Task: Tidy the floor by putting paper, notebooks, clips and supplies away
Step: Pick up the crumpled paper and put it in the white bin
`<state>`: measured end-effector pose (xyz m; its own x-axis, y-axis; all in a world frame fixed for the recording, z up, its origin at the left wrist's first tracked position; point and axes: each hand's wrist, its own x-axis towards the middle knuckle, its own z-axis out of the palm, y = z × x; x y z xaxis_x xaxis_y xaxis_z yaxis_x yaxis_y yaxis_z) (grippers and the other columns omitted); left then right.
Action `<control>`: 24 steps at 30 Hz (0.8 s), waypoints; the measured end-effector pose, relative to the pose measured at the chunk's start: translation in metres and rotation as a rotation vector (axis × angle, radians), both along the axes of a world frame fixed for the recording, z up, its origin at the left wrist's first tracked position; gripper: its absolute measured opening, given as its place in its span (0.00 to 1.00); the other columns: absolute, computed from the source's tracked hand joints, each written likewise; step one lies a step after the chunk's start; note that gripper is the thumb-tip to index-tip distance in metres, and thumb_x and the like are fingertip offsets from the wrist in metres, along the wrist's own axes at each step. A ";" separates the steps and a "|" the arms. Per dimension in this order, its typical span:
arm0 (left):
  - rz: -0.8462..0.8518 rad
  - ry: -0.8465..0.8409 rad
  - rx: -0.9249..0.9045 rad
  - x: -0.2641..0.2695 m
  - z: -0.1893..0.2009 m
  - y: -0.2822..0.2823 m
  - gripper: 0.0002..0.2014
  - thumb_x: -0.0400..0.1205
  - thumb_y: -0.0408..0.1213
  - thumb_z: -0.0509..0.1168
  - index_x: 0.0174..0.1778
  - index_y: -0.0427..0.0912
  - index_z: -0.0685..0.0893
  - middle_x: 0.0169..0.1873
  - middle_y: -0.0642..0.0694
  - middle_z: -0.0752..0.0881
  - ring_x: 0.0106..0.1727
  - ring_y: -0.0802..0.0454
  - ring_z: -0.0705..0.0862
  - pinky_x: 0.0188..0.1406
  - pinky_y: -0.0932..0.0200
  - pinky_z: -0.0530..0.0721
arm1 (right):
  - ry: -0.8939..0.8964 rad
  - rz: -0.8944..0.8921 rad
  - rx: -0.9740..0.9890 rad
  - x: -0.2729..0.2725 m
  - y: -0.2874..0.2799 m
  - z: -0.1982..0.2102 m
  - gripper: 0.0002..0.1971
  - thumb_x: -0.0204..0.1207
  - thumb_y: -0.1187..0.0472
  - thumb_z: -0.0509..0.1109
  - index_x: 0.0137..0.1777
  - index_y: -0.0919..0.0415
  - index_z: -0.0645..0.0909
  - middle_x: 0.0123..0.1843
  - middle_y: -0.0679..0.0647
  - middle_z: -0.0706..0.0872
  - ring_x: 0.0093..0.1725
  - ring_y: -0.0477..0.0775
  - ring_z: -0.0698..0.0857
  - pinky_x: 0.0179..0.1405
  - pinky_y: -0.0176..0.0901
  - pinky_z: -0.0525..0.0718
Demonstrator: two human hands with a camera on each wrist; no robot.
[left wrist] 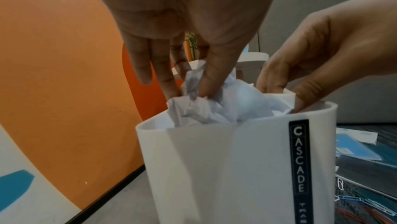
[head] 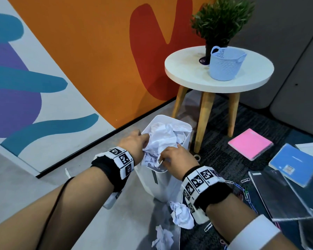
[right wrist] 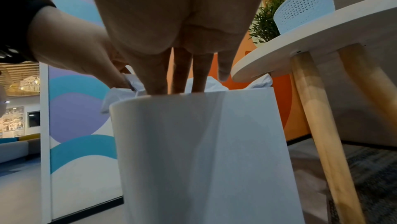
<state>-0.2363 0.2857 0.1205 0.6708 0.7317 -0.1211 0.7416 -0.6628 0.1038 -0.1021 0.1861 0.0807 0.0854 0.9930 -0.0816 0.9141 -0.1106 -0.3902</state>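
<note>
Office lounge, colourful wall mural [head: 76, 51], round side table [head: 186, 76]

Bin [head: 163, 184] mouth full of crumpled paper [head: 163, 138].

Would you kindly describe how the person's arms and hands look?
The left hand and right hand are bare. Both wrists wear black bands with white marker blocks. A black cable follows the left forearm; the right has a white cuff.
</note>
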 end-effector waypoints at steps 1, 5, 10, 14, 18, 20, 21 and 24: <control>-0.015 0.008 -0.003 0.002 -0.002 -0.001 0.07 0.76 0.31 0.63 0.47 0.45 0.76 0.53 0.44 0.75 0.50 0.42 0.81 0.40 0.58 0.72 | 0.008 -0.007 -0.003 0.000 -0.001 -0.001 0.13 0.77 0.59 0.62 0.54 0.49 0.86 0.62 0.47 0.84 0.64 0.58 0.76 0.72 0.45 0.69; -0.020 0.047 -0.046 0.008 -0.005 -0.003 0.11 0.76 0.47 0.65 0.47 0.44 0.84 0.52 0.47 0.80 0.53 0.45 0.82 0.48 0.56 0.80 | -0.014 -0.049 0.003 0.002 -0.002 -0.004 0.15 0.76 0.57 0.61 0.55 0.47 0.87 0.59 0.50 0.88 0.64 0.56 0.79 0.76 0.44 0.62; -0.011 0.254 -0.057 0.006 -0.021 -0.001 0.22 0.76 0.56 0.52 0.49 0.48 0.86 0.57 0.52 0.85 0.56 0.48 0.84 0.61 0.53 0.77 | -0.098 -0.073 -0.036 0.004 -0.001 -0.013 0.15 0.77 0.52 0.59 0.55 0.49 0.86 0.58 0.53 0.86 0.69 0.52 0.74 0.81 0.54 0.50; -0.075 0.387 -0.013 0.008 -0.023 -0.009 0.23 0.85 0.50 0.44 0.61 0.47 0.82 0.64 0.48 0.80 0.69 0.49 0.76 0.77 0.42 0.57 | -0.057 -0.059 -0.014 0.003 -0.008 -0.020 0.18 0.80 0.53 0.56 0.63 0.52 0.83 0.71 0.48 0.78 0.77 0.49 0.65 0.82 0.56 0.45; -0.037 0.357 0.108 0.012 -0.016 -0.015 0.22 0.86 0.50 0.45 0.62 0.47 0.81 0.64 0.47 0.81 0.71 0.46 0.73 0.78 0.41 0.58 | 0.041 -0.101 0.086 0.006 -0.015 -0.025 0.16 0.81 0.49 0.58 0.63 0.49 0.82 0.74 0.46 0.73 0.78 0.47 0.64 0.82 0.53 0.46; -0.009 0.300 0.155 0.015 -0.013 -0.019 0.20 0.86 0.50 0.48 0.64 0.47 0.78 0.66 0.47 0.79 0.73 0.46 0.71 0.78 0.42 0.59 | 0.060 -0.118 0.144 0.010 -0.019 -0.026 0.15 0.80 0.48 0.61 0.61 0.48 0.82 0.74 0.45 0.74 0.77 0.47 0.66 0.82 0.51 0.49; 0.009 0.266 0.171 0.018 -0.012 -0.021 0.20 0.85 0.51 0.49 0.66 0.47 0.77 0.67 0.47 0.77 0.74 0.46 0.69 0.78 0.42 0.59 | 0.066 -0.122 0.169 0.012 -0.021 -0.026 0.14 0.80 0.48 0.62 0.61 0.47 0.82 0.73 0.45 0.74 0.76 0.48 0.68 0.81 0.50 0.51; 0.015 0.133 0.203 0.030 -0.006 -0.029 0.21 0.84 0.53 0.53 0.69 0.47 0.71 0.70 0.46 0.73 0.75 0.46 0.67 0.79 0.43 0.59 | 0.084 -0.147 0.293 0.022 -0.029 -0.025 0.12 0.78 0.51 0.66 0.58 0.50 0.84 0.68 0.48 0.79 0.71 0.52 0.74 0.78 0.51 0.62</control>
